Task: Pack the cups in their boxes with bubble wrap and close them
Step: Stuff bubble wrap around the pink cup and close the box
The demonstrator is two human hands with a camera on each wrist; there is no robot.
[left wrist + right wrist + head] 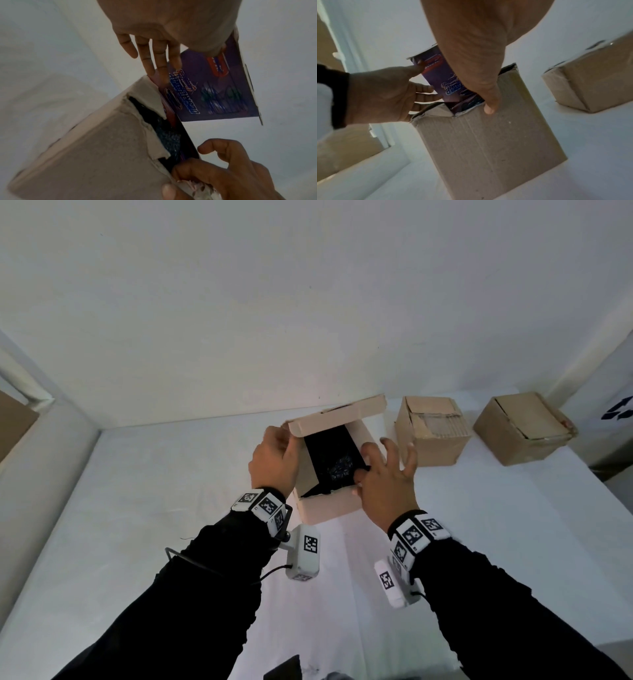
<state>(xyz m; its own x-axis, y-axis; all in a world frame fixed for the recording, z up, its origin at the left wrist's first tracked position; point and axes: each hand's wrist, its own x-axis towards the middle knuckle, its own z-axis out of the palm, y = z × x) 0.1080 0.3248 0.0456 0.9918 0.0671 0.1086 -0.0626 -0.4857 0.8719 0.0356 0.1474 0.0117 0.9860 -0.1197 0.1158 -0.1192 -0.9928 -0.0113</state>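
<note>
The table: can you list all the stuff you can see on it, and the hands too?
Open box: one, brown outside, dark printed lining, middle of the table, between the hands; its flap stands up at the far side.
Bubble wrap: one bundle, shiny against the dark, down inside the open box. No cup can be made out.
Shut boxes: two, brown, at the far right, one next to the open box, the other further right.
Table: one, white.
Wall: white, behind the table.
Left hand: holds the flap.
Right hand: fingers spread, thumb on the box's near right edge.
Sleeves: two, black, with marker bands and cameras at the wrists.
</note>
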